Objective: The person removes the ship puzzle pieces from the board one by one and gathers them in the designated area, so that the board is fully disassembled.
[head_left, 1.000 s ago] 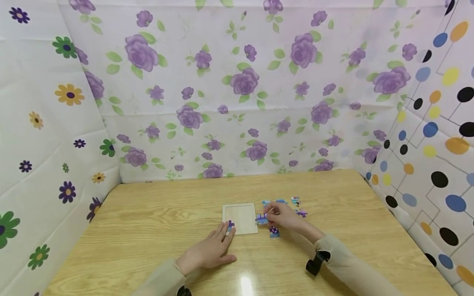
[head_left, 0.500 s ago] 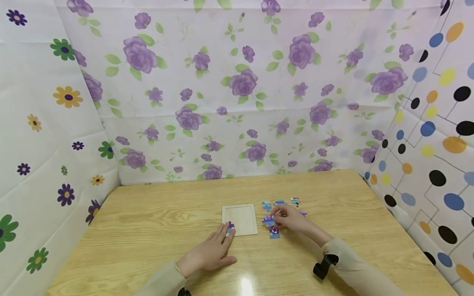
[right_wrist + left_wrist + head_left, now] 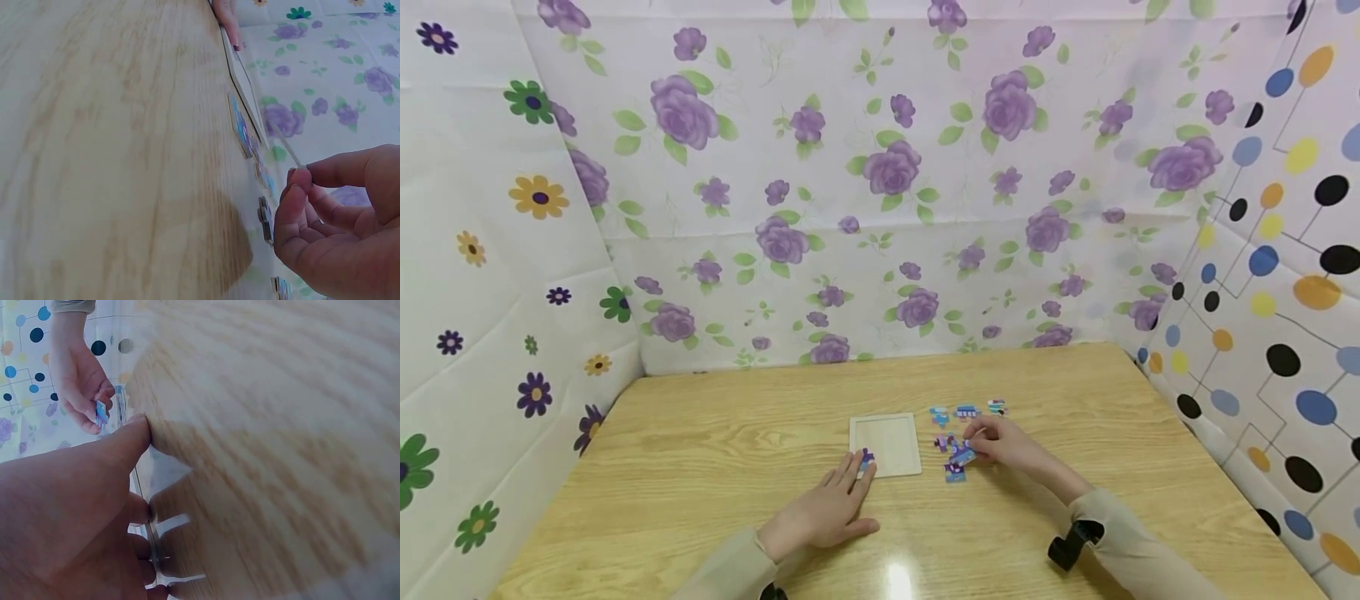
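Between thumb and fingers, my right hand (image 3: 1011,450) pinches a blue and purple jigsaw puzzle piece (image 3: 962,455), held above the table. In the right wrist view that puzzle piece (image 3: 287,147) shows edge-on, tilted. My left hand (image 3: 820,514) rests with extended fingers at the near left corner of a pale square puzzle tray (image 3: 917,446). Beside those fingertips a small purple and blue piece (image 3: 867,457) lies in the tray's corner. Just below the held piece is another puzzle piece (image 3: 955,474), and a purple one (image 3: 942,443) lies to its left, partly covered.
Behind my right hand several loose pieces lie on the wooden table (image 3: 737,433), among them a light blue one (image 3: 940,416), a blue one (image 3: 967,412) and a striped one (image 3: 997,407). Patterned cloth (image 3: 880,208) hangs behind the table and along both sides.
My right hand has moved right, away from the tray, carrying the pinched puzzle piece, which is now turned at an angle. The left hand has stayed in place.
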`<state>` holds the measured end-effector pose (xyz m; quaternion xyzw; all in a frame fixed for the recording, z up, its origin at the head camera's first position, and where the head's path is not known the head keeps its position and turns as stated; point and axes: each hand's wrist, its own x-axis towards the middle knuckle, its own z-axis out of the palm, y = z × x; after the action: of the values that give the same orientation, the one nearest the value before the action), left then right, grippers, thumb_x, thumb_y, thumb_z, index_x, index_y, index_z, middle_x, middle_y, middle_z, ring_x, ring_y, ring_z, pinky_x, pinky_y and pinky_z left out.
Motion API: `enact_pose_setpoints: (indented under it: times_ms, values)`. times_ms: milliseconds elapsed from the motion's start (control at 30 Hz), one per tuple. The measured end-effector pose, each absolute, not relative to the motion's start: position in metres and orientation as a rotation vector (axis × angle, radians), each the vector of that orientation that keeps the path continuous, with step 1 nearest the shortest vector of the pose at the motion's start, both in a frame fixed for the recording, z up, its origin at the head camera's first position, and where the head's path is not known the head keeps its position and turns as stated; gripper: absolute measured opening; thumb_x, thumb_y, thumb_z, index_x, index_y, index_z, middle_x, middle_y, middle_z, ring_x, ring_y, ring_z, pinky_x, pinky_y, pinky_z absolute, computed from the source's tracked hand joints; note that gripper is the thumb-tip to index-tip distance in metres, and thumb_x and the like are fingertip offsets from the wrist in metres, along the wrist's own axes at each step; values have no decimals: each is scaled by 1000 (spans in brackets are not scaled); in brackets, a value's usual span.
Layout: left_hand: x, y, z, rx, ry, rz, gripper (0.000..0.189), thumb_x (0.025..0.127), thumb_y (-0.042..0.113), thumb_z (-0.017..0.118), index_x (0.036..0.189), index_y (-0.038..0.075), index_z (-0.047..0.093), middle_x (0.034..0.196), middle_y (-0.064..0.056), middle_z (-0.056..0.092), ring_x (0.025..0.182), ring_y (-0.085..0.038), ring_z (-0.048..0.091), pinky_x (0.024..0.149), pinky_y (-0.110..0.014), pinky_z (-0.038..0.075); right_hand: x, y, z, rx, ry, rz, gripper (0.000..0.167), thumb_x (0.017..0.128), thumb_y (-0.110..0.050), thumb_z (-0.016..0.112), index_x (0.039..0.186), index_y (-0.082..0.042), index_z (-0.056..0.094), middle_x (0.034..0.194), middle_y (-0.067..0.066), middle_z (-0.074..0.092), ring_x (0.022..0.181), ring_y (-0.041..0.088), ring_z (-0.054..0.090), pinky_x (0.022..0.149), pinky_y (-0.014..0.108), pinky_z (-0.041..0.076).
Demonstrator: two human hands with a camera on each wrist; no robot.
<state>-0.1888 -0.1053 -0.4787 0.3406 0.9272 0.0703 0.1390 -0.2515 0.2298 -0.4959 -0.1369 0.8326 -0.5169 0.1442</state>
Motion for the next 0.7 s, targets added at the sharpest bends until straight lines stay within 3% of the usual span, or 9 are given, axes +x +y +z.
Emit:
enact_pose_setpoints:
  times_ms: [233,700]
  values:
    - [-187,-105,-478,981,2670,224,81,98,51,45,154,-1,17,159,-29,7,148,-43,11,115,-57,26,-247,239,-495,-384,2382,-1481,18,99,-10,51,109,2,59,81,8,61,70,16,57,60,27,49]
    - [-187,-107,-479,1018,2686,251,80,99,50,44,153,-2,18,158,-31,8,147,-46,12,113,-59,27,-242,251,-498,-285,2346,-1512,17,94,-7,60,104,7,58,77,7,64,67,14,64,60,27,56]
